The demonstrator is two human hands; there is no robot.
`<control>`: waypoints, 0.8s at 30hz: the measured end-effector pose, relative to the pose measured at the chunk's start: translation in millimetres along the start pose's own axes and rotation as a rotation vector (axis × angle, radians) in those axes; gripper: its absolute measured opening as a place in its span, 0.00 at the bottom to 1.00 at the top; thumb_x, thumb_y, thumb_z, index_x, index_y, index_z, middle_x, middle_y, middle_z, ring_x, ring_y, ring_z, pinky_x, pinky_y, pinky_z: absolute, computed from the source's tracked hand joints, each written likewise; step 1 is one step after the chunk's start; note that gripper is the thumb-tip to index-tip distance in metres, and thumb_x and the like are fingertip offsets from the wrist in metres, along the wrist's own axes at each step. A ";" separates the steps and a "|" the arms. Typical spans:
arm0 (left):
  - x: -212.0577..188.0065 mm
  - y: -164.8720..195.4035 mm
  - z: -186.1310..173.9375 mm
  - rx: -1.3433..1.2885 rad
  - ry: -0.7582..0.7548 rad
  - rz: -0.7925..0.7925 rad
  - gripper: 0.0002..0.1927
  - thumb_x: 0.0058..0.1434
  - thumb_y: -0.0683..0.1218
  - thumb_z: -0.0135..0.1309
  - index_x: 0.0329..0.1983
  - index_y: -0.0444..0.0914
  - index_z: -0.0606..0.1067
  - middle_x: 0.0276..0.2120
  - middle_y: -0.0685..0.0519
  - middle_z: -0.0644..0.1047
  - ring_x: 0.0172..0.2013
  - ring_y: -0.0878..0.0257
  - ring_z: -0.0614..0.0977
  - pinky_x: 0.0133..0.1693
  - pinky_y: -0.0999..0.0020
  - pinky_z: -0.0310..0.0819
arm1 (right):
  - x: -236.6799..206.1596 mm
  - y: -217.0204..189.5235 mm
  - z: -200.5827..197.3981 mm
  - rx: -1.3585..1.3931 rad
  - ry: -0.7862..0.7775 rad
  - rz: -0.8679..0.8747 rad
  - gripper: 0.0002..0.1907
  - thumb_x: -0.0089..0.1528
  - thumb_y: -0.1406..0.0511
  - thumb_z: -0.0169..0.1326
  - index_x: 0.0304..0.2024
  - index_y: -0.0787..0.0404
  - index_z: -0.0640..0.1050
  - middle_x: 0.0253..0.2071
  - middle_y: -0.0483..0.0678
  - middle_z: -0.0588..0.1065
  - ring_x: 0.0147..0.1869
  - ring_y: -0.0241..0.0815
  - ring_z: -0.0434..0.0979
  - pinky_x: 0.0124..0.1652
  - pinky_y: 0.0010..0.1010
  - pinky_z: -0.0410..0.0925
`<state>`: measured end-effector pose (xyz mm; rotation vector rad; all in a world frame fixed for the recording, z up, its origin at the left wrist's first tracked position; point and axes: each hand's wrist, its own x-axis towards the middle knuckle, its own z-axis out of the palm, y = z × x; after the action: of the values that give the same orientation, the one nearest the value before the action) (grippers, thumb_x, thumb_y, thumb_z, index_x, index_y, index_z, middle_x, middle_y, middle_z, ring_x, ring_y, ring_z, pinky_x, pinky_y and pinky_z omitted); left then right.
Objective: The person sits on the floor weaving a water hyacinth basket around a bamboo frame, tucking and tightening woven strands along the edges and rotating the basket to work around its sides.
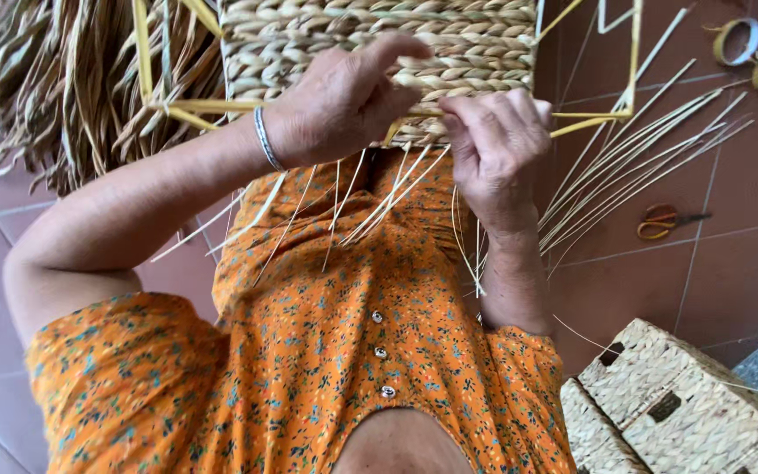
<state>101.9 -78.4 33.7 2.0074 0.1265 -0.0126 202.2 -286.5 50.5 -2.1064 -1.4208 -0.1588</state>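
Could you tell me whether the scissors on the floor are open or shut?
Shut, as far as shows: the scissors lie flat on the tiled floor, their orange handles close together and the blades forming one dark point.

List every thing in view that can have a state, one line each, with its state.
Woven panel: half-woven, loose strands hanging from its lower edge.
Left hand: fingers pressed on the panel's lower edge.
Right hand: pinching a strand at that edge.
Scissors: lying on the floor, apparently shut.
Tape rolls: lying on the floor.
Finished baskets: stacked, untouched.
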 end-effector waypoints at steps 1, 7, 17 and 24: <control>-6.7 2.6 0.1 0.093 0.134 0.174 0.16 0.69 0.44 0.55 0.57 0.34 0.69 0.30 0.45 0.78 0.32 0.51 0.79 0.36 0.59 0.73 | -2.9 0.5 2.4 -0.009 0.007 0.008 0.07 0.73 0.62 0.60 0.49 0.57 0.80 0.38 0.44 0.76 0.42 0.44 0.72 0.45 0.39 0.62; -52.2 -3.1 4.8 0.307 0.366 0.445 0.13 0.68 0.39 0.62 0.53 0.36 0.73 0.46 0.46 0.77 0.44 0.47 0.78 0.47 0.52 0.75 | -8.1 7.7 5.1 -0.032 -0.024 0.004 0.08 0.76 0.61 0.56 0.52 0.58 0.79 0.36 0.45 0.73 0.42 0.46 0.71 0.45 0.41 0.59; -57.7 -16.6 98.4 -0.084 0.644 0.187 0.23 0.68 0.37 0.61 0.63 0.31 0.67 0.58 0.41 0.71 0.58 0.45 0.76 0.60 0.59 0.74 | 3.6 4.3 9.0 -0.045 -0.051 -0.015 0.04 0.76 0.64 0.58 0.50 0.57 0.79 0.38 0.45 0.74 0.43 0.46 0.71 0.45 0.40 0.60; -42.3 -33.8 95.2 -0.128 0.730 0.105 0.13 0.69 0.38 0.61 0.54 0.33 0.72 0.49 0.46 0.77 0.52 0.51 0.80 0.54 0.63 0.77 | 15.6 -4.3 18.6 -0.058 -0.050 -0.021 0.03 0.74 0.66 0.59 0.47 0.58 0.79 0.36 0.45 0.72 0.42 0.46 0.71 0.44 0.40 0.59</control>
<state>61.3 -153.8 -34.7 1.8018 0.4710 0.7786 201.0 -262.9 43.3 -2.1565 -1.4849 -0.1587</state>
